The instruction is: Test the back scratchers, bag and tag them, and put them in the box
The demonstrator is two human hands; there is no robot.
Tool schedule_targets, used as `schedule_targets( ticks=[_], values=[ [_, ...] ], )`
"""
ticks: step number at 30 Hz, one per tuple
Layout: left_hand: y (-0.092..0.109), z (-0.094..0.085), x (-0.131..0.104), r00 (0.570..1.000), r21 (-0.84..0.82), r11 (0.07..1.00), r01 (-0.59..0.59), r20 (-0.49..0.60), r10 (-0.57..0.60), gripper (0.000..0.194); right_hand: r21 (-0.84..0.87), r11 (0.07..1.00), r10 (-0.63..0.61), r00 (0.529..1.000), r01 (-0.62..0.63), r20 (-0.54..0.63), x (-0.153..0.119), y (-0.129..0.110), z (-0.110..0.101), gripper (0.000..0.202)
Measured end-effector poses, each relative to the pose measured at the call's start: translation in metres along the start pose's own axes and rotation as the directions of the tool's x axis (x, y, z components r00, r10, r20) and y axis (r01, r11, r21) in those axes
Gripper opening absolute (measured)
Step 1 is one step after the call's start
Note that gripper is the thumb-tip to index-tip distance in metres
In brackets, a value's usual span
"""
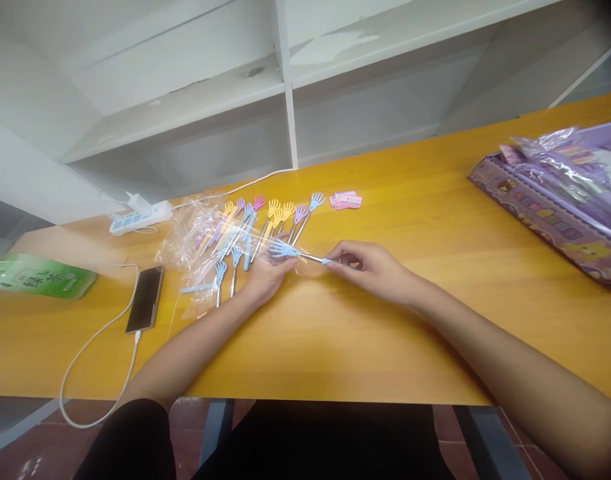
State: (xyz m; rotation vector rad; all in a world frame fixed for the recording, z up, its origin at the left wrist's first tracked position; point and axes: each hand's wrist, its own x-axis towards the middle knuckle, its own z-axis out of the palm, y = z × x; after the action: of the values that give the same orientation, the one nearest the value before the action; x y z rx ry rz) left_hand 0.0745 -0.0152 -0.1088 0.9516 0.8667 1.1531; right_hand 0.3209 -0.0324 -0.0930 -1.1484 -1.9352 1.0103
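A small blue back scratcher [285, 249] with a hand-shaped head and a metal rod is held level between my two hands. My right hand [361, 261] pinches its blue grip end between thumb and fingers. My left hand [268, 275] is closed about the head end, its thumb beneath the blue claw. Clear plastic film shows around the head and the left fingers; how far it covers the scratcher I cannot tell. Beyond my left hand lie several more scratchers, among them yellow ones [274, 208], a purple one [300, 213] and a blue one [316, 201].
Crumpled clear bags [185, 233] lie to the left. Pink cards [346, 200] are stacked at the back. A purple display box [540, 220] with packets stands at right. At left are a phone [145, 300] on its cable, a power strip [141, 219] and a green bottle [45, 275].
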Motion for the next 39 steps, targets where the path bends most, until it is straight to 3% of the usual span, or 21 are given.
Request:
schedule_targets(
  ticks=[7,19,27,35,39],
  values=[
    [-0.003,0.000,0.001,0.997,0.065,0.997,-0.037,-0.067,0.041,0.071,0.033,0.999,0.024,0.999,-0.025,0.022,-0.001,0.001,0.001,0.040],
    [-0.004,-0.004,-0.004,0.989,0.356,0.923,-0.147,0.022,0.149,0.036,0.004,1.000,-0.030,1.000,0.030,0.002,0.002,0.004,0.003,0.037],
    [-0.002,-0.002,-0.005,0.994,0.366,0.925,-0.105,0.031,0.101,0.033,0.091,0.996,0.013,0.995,-0.004,-0.096,0.002,0.007,0.012,0.040],
    [-0.003,-0.005,-0.006,0.995,0.325,0.941,-0.096,0.066,0.079,0.046,0.221,0.974,0.068,0.992,-0.044,-0.103,-0.002,-0.001,0.026,0.045],
    [0.000,-0.004,-0.006,0.983,0.117,0.993,-0.025,0.184,0.003,0.052,0.166,0.986,0.054,0.985,-0.026,-0.167,0.000,0.002,0.022,0.046]
  ],
)
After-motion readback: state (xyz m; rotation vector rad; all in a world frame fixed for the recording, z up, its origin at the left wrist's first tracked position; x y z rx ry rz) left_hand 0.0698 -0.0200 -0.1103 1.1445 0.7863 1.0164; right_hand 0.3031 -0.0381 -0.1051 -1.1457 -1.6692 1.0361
